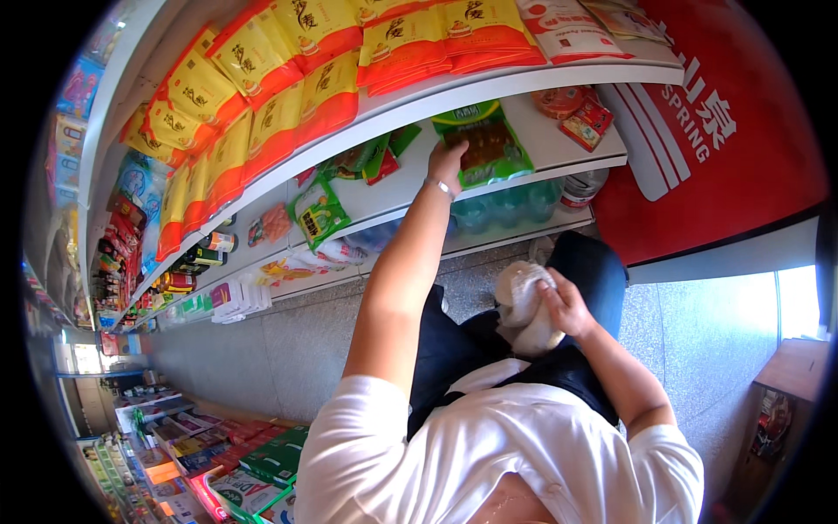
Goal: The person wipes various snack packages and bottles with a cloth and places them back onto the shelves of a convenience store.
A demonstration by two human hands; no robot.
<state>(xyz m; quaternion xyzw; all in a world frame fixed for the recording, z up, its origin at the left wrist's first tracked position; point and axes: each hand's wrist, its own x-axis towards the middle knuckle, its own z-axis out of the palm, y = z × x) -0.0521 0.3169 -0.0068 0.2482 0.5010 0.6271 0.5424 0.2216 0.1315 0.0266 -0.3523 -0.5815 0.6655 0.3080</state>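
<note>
My left arm reaches forward to the middle shelf (397, 196). There my left hand (448, 164) is closed on the left edge of a green packet (496, 155) with a dark brown window; its fingers are partly hidden. Close to my lap, my right hand (567, 306) grips a crumpled off-white cloth (521, 293), fingers closed on its right side. On the same shelf, left of my left arm, lies another green and white packet (319, 212). More green and red packets (353, 160) lie behind it, half in shadow.
Above, an upper shelf (489, 85) holds rows of yellow and red bags (257, 57), its edge overhanging my reach. Below stand large green bottles (515, 205). A red panel (733, 131) borders the right. Behind me on the left are stacked boxes (271, 454). Grey floor (244, 358) runs between.
</note>
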